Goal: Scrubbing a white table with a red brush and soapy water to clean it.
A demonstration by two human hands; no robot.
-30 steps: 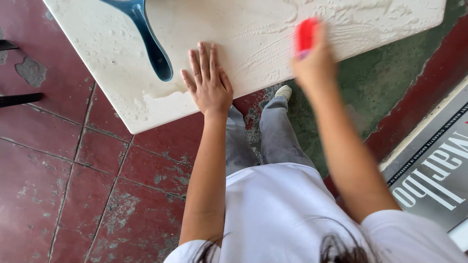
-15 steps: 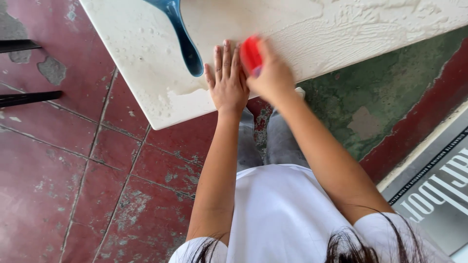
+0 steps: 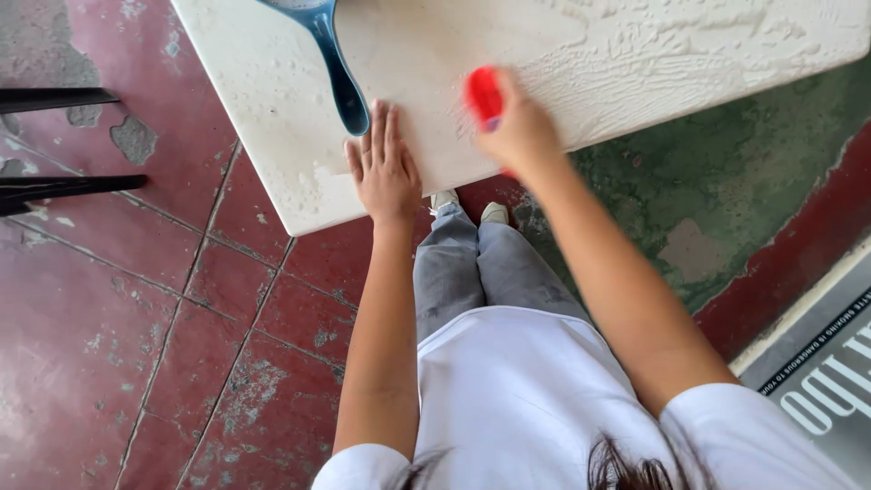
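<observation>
Left hand: the left hand (image 3: 384, 168) is laid flat, palm down, fingers straight and close together, on the near edge of the table, centre of the frame.
Right hand: the right hand (image 3: 517, 132) is curled shut around a small red brush-like object (image 3: 484, 95), blurred, upper centre; its exact kind cannot be told.
Table: a pale cream stone-look tabletop (image 3: 635, 63), wet and streaked with foam, fills the top of the frame.
Blue handle: a dark blue plastic handle (image 3: 337, 77) lies on the table, just beside the left fingertips.
Floor: worn red tiles (image 3: 136, 318) are seen at lower left.
</observation>
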